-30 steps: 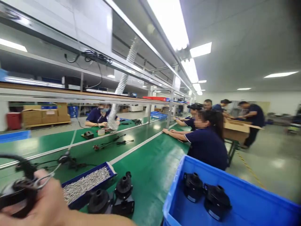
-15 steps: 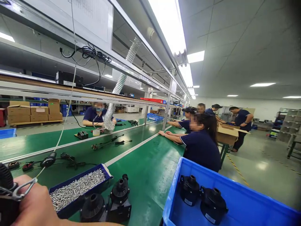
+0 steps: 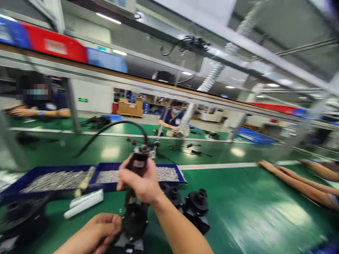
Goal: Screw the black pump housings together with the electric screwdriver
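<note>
Here, the right hand (image 3: 143,183) is wrapped tight round the grip of a black power screwdriver (image 3: 138,165), held upright, its black cable (image 3: 116,124) arcing up and away to the left. The tool's lower end comes down onto a black pump (image 3: 134,222) standing on the green tabletop (image 3: 238,208) directly under that hand. The left hand (image 3: 99,231) sits low, just left of the pump, fingers (image 3: 112,223) curled in against its side; whether they pinch anything small cannot be told through the blur.

Just right of the right wrist, two more black pumps (image 3: 196,208) stand close together. Behind the hands lies a blue tray of screws (image 3: 166,174), and left of it a second blue tray (image 3: 53,180), also full of screws. A white tube (image 3: 83,204) lies on the tabletop left of the left hand, with another dark pump (image 3: 21,220), blurred, further left at the edge.

Far right, another person's bare forearms (image 3: 299,183) rest on the tabletop. Across the line, two masked people sit working: one (image 3: 172,118) beyond the screwdriver, one (image 3: 39,100) far left.
</note>
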A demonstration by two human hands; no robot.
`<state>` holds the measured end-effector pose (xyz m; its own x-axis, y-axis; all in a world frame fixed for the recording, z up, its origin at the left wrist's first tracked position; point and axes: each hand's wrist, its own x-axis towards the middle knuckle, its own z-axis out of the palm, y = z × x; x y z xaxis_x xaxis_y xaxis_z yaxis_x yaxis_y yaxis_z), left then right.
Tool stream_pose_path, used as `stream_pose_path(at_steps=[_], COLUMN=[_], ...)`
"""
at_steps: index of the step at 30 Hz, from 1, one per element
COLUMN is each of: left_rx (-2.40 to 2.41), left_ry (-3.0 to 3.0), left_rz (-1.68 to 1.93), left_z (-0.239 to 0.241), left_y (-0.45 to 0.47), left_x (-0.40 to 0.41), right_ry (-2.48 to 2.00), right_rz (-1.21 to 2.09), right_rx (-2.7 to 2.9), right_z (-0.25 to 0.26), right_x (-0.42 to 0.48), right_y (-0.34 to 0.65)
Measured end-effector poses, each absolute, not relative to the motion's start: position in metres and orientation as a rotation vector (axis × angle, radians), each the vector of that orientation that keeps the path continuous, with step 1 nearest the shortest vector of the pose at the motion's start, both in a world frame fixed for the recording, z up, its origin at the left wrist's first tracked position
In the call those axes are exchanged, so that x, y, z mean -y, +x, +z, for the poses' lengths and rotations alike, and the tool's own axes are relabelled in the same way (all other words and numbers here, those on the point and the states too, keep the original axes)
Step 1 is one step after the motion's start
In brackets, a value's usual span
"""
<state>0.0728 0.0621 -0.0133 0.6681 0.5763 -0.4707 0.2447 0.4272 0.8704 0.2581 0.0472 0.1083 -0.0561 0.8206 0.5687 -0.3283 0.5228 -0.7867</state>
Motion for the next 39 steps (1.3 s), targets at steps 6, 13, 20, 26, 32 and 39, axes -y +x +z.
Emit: stream_pose_path(at_steps=[6, 13, 20, 26, 32, 39], left_rx=[-0.817, -0.839, -0.888, -0.846, -0.865, -0.889], left_ry=[1.029, 1.050, 0.908, 0.879, 0.945, 0.939], left_rz=[0.274, 0.340, 0.418, 0.379, 0.426, 0.461], left_z=[0.007, -0.004, -0.006, -0.008, -0.006, -0.006], left_y=[0.075, 0.074, 0.079, 0.079, 0.081, 0.085], left_x=[-0.063, -0.060, -0.055, -0.057, -0.056, -0.051], right_ry=[-0.418, -0.513, -0.535, -0.583, -0.524, -0.520], right_rz=[0.823, 0.807, 0.832, 0.804, 0.784, 0.810], right_rx=[1.227, 1.320, 1.337, 1.341, 1.320, 1.305], right_z=[0.110, 0.103, 0.099, 0.098, 0.095, 0.093], right_x=[-0.041, -0.042, -0.046, -0.042, -0.038, -0.043], right_y=[0.252, 0.242, 0.239, 0.235, 0.233, 0.231])
